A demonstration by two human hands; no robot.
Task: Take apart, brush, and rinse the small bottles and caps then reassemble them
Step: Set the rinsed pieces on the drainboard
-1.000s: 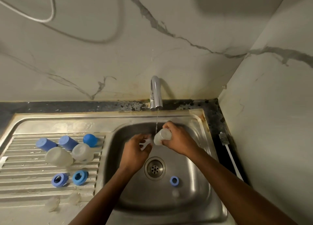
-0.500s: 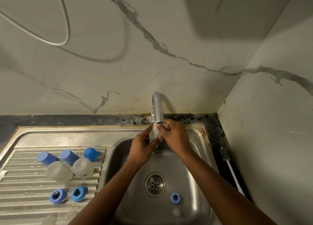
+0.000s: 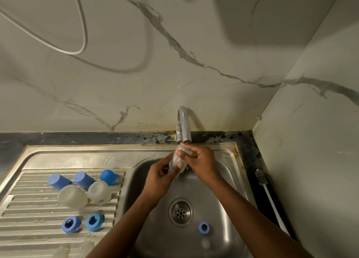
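Note:
Both hands hold a small translucent bottle (image 3: 177, 159) right under the tap spout (image 3: 184, 129), above the sink basin (image 3: 229, 205). My left hand (image 3: 161, 177) grips its lower part from the left. My right hand (image 3: 200, 161) grips its upper part from the right, fingers curled over it. On the draining board (image 3: 29, 209) lie two translucent bottles (image 3: 72, 196) (image 3: 100, 191), three blue caps (image 3: 58, 182) (image 3: 83, 180) (image 3: 108, 177) and two blue rings (image 3: 71, 224) (image 3: 94, 221). A third blue ring (image 3: 204, 227) lies in the basin.
A white-handled bottle brush (image 3: 270, 199) lies on the dark counter right of the sink. The drain (image 3: 181, 212) sits mid-basin. Pale clear pieces (image 3: 74, 249) rest at the draining board's front edge. Marble walls close in behind and on the right; a cable (image 3: 77, 34) hangs on the wall.
Both hands lifted the bottle from low in the basin up to the spout's mouth, and my left hand closed onto it. The stream of water is no longer visible.

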